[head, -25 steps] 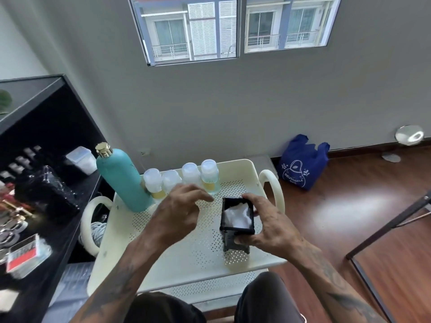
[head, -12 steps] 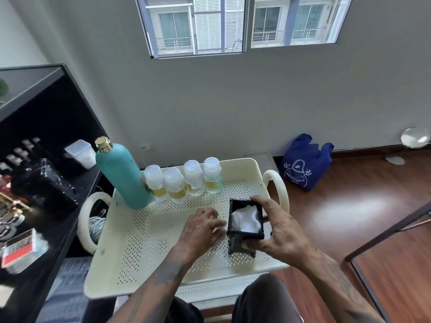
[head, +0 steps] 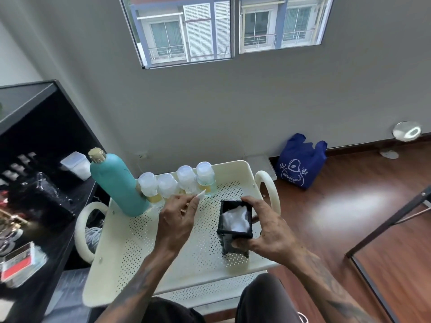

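Note:
A small black square holder (head: 235, 238) filled with white cotton (head: 236, 220) stands on the cream perforated cart tray (head: 130, 259). My right hand (head: 268, 231) grips the holder from its right side, fingers over the far rim and thumb on the near wall. Left of it, my left hand (head: 178, 220) pinches a small white piece (head: 201, 195), whose tip points toward the row of small jars (head: 177, 183). What that piece is cannot be made out.
A tall teal bottle with a gold cap (head: 116, 185) stands at the tray's back left, beside several small clear jars. A black shelf (head: 39, 183) with assorted items fills the left. A blue reusable bag (head: 300, 162) sits on the wooden floor by the wall.
My left hand has lifted from the tray beside the holder and now holds a small white piece up near the jars. The right hand keeps its grip on the holder.

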`<action>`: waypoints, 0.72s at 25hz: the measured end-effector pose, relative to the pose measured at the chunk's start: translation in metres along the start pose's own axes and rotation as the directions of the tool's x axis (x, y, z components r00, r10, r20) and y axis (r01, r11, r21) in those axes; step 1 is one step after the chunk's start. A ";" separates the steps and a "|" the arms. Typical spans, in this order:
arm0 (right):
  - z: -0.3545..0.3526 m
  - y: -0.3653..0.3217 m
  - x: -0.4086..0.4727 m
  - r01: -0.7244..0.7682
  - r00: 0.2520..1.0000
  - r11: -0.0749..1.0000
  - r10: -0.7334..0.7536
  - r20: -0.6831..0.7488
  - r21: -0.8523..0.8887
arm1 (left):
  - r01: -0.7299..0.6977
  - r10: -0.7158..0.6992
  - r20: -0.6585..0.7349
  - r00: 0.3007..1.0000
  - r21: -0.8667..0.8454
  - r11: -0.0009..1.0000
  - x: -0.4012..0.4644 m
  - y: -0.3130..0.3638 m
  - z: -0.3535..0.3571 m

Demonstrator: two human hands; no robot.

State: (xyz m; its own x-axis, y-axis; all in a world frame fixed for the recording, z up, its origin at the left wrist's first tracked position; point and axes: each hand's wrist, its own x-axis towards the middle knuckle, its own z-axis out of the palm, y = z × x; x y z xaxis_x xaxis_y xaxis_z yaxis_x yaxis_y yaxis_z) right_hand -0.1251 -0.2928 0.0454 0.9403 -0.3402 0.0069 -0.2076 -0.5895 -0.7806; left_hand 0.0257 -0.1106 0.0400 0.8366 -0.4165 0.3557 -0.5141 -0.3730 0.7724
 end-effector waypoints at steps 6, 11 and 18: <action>0.001 -0.001 -0.001 -0.011 1.000 1.000 0.011 -0.007 -0.001 | -0.485 0.381 0.364 0.850 0.258 0.835 0.006 0.067 0.007; 0.002 0.001 0.000 -0.010 1.000 1.000 0.011 -0.010 0.024 | -0.460 0.188 0.582 0.791 0.365 0.810 -0.003 0.064 0.013; 0.002 0.002 0.001 0.005 1.000 1.000 -0.005 -0.017 0.015 | -0.448 0.057 0.697 0.714 0.394 0.802 -0.012 0.064 0.017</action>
State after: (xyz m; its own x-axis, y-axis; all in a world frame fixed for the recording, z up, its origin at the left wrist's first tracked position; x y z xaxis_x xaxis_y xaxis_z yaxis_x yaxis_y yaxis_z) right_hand -0.1236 -0.2932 0.0424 0.9366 -0.3497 0.0209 -0.1991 -0.5803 -0.7897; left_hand -0.0203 -0.1434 0.0766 0.4368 -0.8969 -0.0690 -0.8621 -0.4393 0.2527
